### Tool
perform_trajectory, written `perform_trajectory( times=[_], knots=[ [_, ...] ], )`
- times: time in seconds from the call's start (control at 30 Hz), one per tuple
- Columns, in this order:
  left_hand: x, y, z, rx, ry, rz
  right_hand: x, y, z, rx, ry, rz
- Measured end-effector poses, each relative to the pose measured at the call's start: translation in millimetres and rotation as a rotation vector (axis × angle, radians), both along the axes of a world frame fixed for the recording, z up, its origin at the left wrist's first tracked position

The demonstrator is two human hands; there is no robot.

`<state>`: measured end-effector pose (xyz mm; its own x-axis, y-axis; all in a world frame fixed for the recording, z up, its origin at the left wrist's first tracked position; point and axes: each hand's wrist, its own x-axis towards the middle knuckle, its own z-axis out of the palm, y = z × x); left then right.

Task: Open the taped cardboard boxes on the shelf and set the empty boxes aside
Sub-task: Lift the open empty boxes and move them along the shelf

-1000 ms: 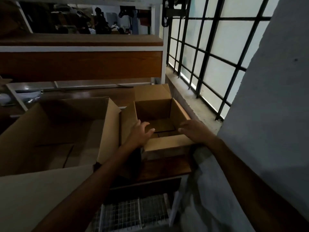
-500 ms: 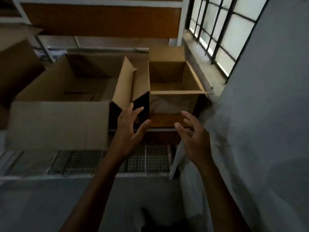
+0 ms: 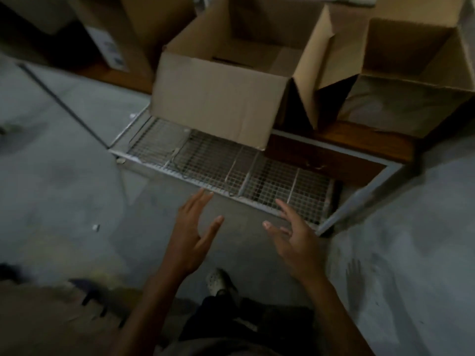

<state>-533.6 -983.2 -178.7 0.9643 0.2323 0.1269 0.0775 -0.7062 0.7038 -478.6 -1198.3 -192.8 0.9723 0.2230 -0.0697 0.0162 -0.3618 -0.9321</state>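
Two opened cardboard boxes stand on the wooden shelf (image 3: 365,142). The large box (image 3: 218,98) is in the middle with its front flap hanging down over the shelf edge, and it looks empty. The small box (image 3: 411,73) is at the right, flaps up, its inside bare. My left hand (image 3: 192,235) and my right hand (image 3: 293,240) hover low over the floor, well in front of the shelf. Both have fingers spread and hold nothing.
A wire mesh rack (image 3: 231,170) juts out below the shelf. More cardboard boxes (image 3: 128,29) stand at the top left. The grey concrete floor (image 3: 64,176) spreads to the left, a grey wall (image 3: 424,240) rises at the right. My shoe (image 3: 218,281) shows below.
My hands have let go of the small box and drawn back and down from the shelf. The view has tipped down towards the floor.
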Motion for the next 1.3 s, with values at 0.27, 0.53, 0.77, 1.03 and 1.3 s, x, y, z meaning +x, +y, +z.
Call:
perform_trajectory(
  times=[0.27,0.53,0.77,1.03,1.3],
  knots=[
    [-23.3,106.6,-3.7,0.005,0.016,0.252,24.9,131.4,-3.0,-0.044,-0.014,0.309],
    [-15.0,266.0,7.5,-0.061,-0.128,0.440,52.5,309.1,23.7,0.011,-0.030,0.468],
    [0.7,386.5,24.9,-0.051,-0.196,0.525,77.2,450.1,43.9,0.076,-0.047,0.586],
    [75.7,522.1,24.0,-0.007,-0.245,0.574,153.3,608.8,46.3,0.123,-0.114,0.631],
    [171.8,693.1,71.6,0.090,-0.252,0.643,257.7,772.5,86.5,0.187,-0.180,0.657]
  ],
)
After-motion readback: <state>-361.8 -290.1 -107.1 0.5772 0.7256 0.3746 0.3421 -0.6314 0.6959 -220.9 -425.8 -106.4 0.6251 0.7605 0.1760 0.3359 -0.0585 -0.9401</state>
